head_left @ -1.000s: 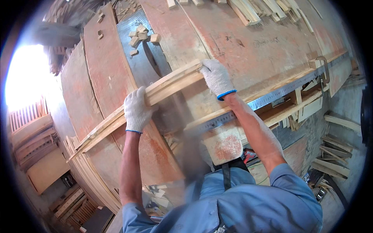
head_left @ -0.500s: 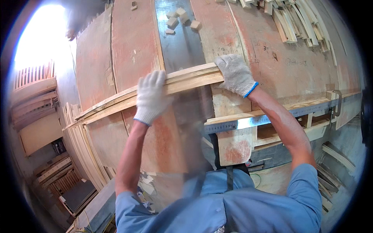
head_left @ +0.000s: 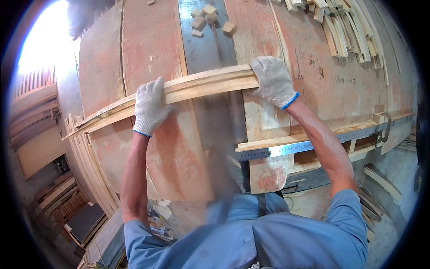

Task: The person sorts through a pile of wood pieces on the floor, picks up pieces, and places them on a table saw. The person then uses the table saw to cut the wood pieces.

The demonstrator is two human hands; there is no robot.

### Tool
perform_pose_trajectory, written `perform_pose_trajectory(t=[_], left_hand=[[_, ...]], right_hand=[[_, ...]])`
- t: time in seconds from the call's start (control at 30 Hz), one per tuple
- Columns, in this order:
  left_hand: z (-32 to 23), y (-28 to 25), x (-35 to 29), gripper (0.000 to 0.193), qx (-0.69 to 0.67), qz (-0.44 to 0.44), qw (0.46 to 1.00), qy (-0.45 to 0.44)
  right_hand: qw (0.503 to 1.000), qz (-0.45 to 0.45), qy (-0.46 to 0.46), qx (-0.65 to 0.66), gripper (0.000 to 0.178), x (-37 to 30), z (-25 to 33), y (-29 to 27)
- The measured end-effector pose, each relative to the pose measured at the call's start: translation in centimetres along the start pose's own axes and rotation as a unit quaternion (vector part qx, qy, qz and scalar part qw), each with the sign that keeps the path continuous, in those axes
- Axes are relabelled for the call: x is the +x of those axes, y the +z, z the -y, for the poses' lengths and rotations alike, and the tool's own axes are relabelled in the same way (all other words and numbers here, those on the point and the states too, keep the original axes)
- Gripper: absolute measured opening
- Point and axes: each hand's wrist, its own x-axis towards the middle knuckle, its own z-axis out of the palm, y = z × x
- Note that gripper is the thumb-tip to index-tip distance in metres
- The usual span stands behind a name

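Two pale wooden strips (head_left: 210, 87) lie side by side, slanting across the worktable from the left edge to its middle. White knit gloves with blue cuffs cover both hands. My right hand (head_left: 274, 83) is closed around the strips' right end, its fingers over the far edge. Farther left along the strips, my left hand (head_left: 150, 106) grips them from above, fingers across and thumb on the near side. The undersides of the fingers are hidden. Beneath the strips runs a dark metal band (head_left: 208, 49) set between the reddish boards.
Small wood blocks (head_left: 198, 22) sit on the metal band's far part. Many cut strips (head_left: 345, 33) are piled at the far right. A steel ruler (head_left: 291, 148) runs along a wooden rail near a metal clamp (head_left: 384, 127). Long strips (head_left: 92, 157) stand by the table's left side.
My left hand has slid left along the strips, away from the right hand. My right hand stays at the strips' right end. The whole view has shifted slightly.
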Motion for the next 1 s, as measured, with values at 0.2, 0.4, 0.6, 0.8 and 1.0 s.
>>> perform_pose_trajectory(t=[0.2,0.4,0.6,0.8,1.0], left_hand=[[0.3,-0.5,1.7,0.101,-0.002,0.000,1.000,-0.005],[1.8,-0.1,3.9,0.091,-0.003,-0.025,1.000,-0.001],[3.0,0.4,7.5,0.083,-0.013,-0.081,0.996,-0.026],[1.6,-0.8,7.6,0.084,-0.027,-0.061,0.997,-0.050],[1.3,-0.3,5.3,0.086,-0.031,-0.032,0.998,-0.042]], right_hand=[[0.998,0.036,0.009,-0.044,0.037,2.1,-0.9,0.3],[0.995,0.076,0.041,-0.053,0.084,3.9,-2.6,1.2],[0.980,0.000,0.195,-0.049,0.064,7.1,-4.7,0.4],[0.905,-0.039,0.421,-0.041,0.065,2.6,-5.9,-7.0],[0.860,-0.046,0.480,-0.164,0.060,-2.4,-11.0,-6.0]])
